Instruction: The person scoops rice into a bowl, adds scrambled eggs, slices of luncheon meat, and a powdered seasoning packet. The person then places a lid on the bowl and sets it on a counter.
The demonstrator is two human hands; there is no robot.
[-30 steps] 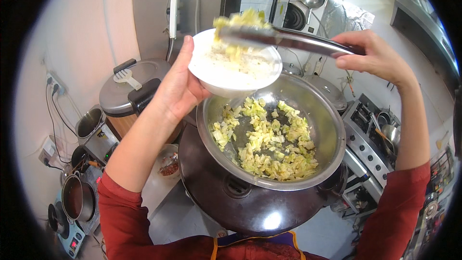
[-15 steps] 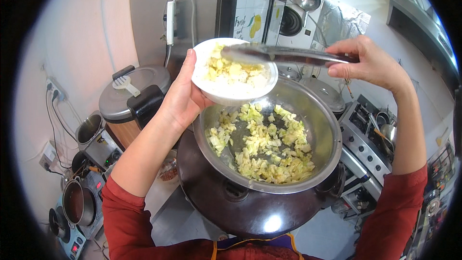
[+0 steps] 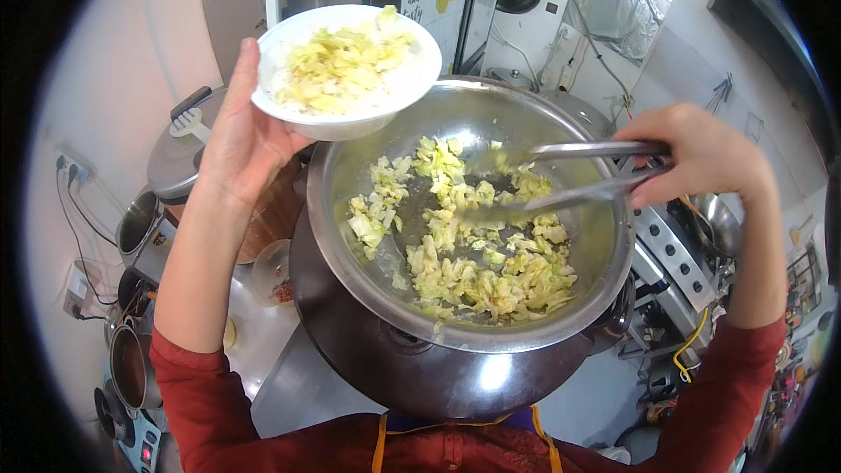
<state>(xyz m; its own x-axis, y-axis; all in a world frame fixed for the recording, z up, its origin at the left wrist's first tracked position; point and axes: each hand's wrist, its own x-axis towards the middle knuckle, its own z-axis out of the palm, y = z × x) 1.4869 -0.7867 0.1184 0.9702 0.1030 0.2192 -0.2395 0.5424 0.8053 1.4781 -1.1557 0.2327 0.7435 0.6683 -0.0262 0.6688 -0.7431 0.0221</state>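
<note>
A white bowl [image 3: 372,125] of rice topped with chopped cabbage [image 3: 346,66] rests in my left hand [image 3: 245,136], thumb at the rim and fingers underneath, up over the far left edge of a wide steel basin [image 3: 473,339]. My right hand [image 3: 701,158] grips metal tongs [image 3: 596,150] by the handle end. Their two arms are spread, and the blurred tips point down into the basin. Pale green cooked cabbage [image 3: 491,285] lies scattered across the basin's bottom. Whether the tips hold any cabbage, I cannot tell.
The basin sits on a dark round surface [image 3: 377,377]. At left stands a large lidded pot [image 3: 171,162] with a white slotted paddle [image 3: 187,125] on top. Nearer are a pot of reddish liquid [image 3: 131,363] and a clear container [image 3: 273,276]. A steel stove [image 3: 679,254] is at right.
The bowl has moved left and away from me with my left hand. The tongs have left the bowl, swung down over the basin and spread apart.
</note>
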